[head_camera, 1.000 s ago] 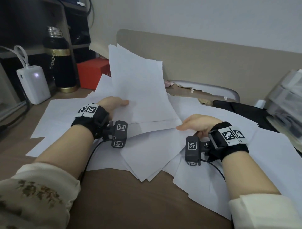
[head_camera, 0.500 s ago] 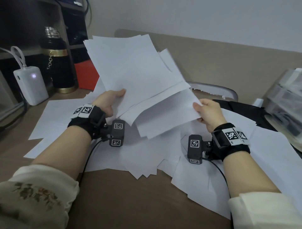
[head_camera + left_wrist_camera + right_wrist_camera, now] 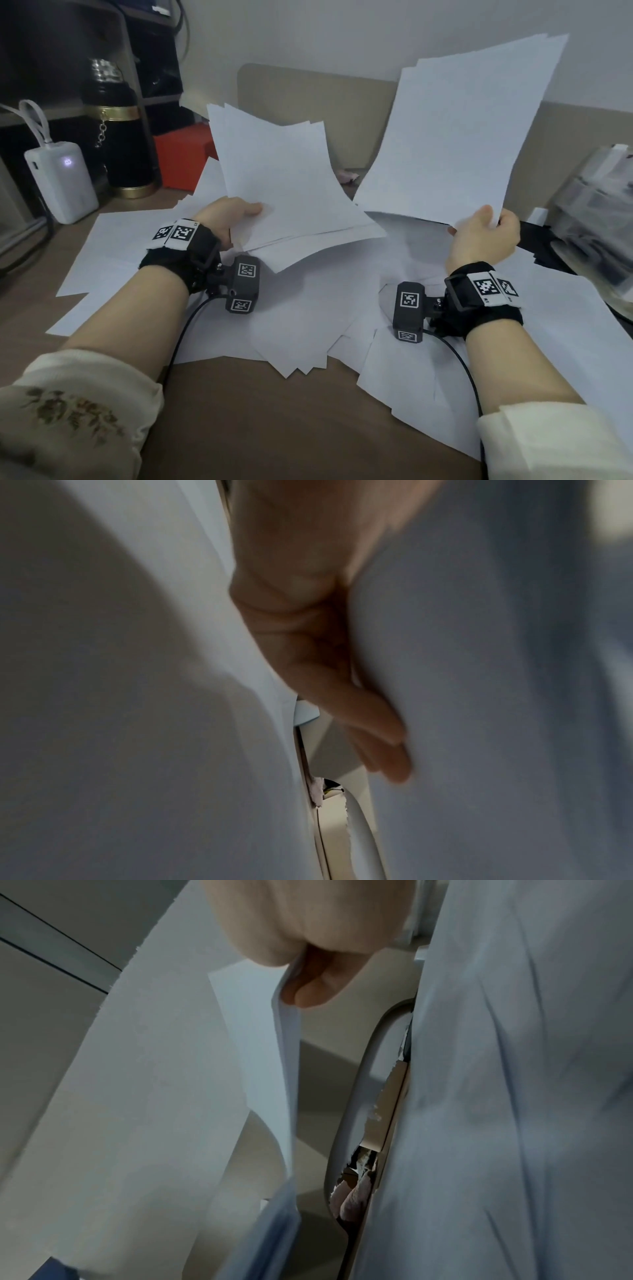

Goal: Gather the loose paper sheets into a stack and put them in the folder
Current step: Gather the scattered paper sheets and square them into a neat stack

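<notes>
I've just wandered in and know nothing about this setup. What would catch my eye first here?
Two raised bundles of white paper: the left hand grips one bundle of sheets at centre, and the right hand holds a taller bundle up toward the wall. Beneath them, loose sheets sprawl overlapping across the brown desk. At far left, a white power bank glows beside a black and gold flask.

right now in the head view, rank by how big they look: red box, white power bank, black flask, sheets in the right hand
1. Sheets in the right hand
2. Black flask
3. White power bank and red box: look alike, and the box is partly hidden by paper, so unranked.
</notes>
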Tool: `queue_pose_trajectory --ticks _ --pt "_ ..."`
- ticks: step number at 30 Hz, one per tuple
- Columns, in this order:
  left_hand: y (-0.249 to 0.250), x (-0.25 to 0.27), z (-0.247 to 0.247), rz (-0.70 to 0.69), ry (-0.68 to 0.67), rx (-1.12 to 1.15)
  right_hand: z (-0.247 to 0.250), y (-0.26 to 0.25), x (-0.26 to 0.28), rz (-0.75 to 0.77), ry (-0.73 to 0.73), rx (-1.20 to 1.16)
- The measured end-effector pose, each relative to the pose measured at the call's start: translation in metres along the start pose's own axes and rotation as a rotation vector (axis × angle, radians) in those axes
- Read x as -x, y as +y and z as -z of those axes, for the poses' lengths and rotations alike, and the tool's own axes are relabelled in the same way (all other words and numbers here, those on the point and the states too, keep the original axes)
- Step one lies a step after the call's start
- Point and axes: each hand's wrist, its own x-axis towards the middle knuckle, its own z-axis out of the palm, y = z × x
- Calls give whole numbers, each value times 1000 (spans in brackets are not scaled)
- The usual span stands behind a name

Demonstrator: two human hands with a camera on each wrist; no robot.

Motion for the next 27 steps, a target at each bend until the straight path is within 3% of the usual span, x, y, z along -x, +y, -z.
queue_pose_trajectory --ticks 4,8,15,19,22,27 --pt "0 -3 0 25 30 -120 -2 4 -1 -15 12 -92" --pt "2 2 -2 25 36 -270 -7 0 5 -139 -133 -143" --pt "0 8 -8 -51 -105 -86 -14 -2 22 -388 -753 88" --pt "2 13 -13 -58 -186 -109 -15 -3 32 -383 -1065 327" --pt "3 15 -13 -33 -152 -85 -16 -7 36 -387 -1100 323" --pt "4 16 -14 -28 -135 -57 -17 -8 37 -416 -989 281"
